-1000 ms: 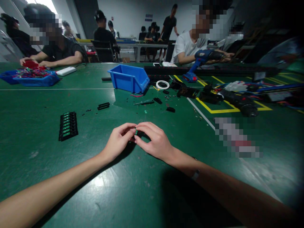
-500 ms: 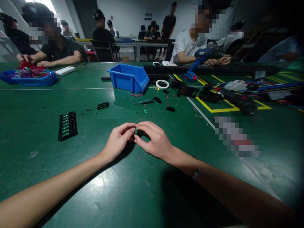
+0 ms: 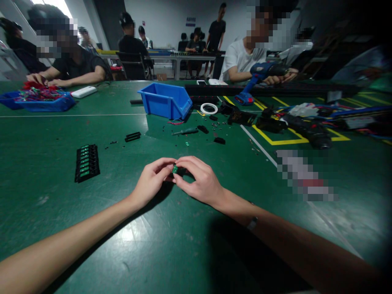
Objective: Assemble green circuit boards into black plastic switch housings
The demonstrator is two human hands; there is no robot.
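Between my fingertips, just above the green table, is a small green circuit board, with dark material next to it that my fingers partly cover. My left hand pinches it from the left side. From the right, my right hand closes thumb and fingers on the same board. To the left on the table lies a row of black housings holding green boards. A pair of black frames rests beyond my left hand. Another tiny green piece lies past my fingertips.
A blue bin stands ahead, with a screwdriver, a white tape ring and black parts nearby. A black drill and wires lie right. Across the table, a person holds a blue drill; another handles wires in a blue tray.
The green board between my fingertips has turned slightly and shows more of its face. Both hands stay almost in place. The co-worker's hands at the wire tray have shifted a little.
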